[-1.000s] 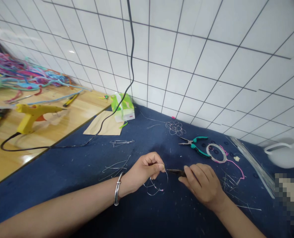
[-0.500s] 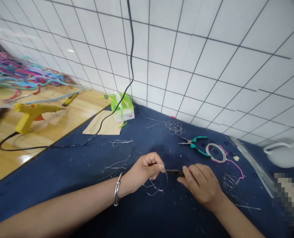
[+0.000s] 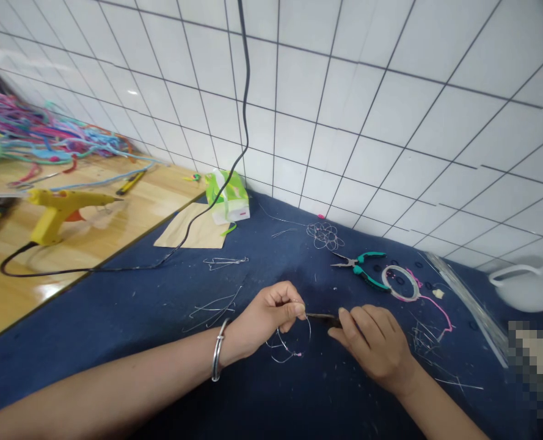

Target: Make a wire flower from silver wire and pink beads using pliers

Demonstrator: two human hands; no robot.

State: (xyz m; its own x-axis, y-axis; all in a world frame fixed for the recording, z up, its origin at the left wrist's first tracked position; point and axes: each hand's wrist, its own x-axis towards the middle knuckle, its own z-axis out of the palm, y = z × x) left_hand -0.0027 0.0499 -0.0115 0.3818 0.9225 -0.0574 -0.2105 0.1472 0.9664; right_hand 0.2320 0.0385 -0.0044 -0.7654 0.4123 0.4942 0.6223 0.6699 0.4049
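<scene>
My left hand (image 3: 283,308), with a silver bangle at the wrist, pinches a piece of thin silver wire between thumb and fingers. Loops of this wire (image 3: 286,356) hang below the fingers, with a small pink spot at the lower right. My right hand (image 3: 374,342) is wrapped around dark pliers (image 3: 322,316). Their narrow jaws point left and reach the wire at my left fingertips; most of the handles are hidden in my palm. Whether the jaws grip the wire is too small to tell.
Teal-handled pliers (image 3: 360,263), a white ring (image 3: 385,278) with pink cord and a wire flower (image 3: 324,235) lie behind my hands. Loose wires (image 3: 214,310) lie left. A yellow glue gun (image 3: 55,211) rests on the wooden board; its black cord (image 3: 186,235) crosses the blue surface.
Both hands hold nearly the same pose, the pliers' tip still at the wire. The whole view has shifted very slightly.
</scene>
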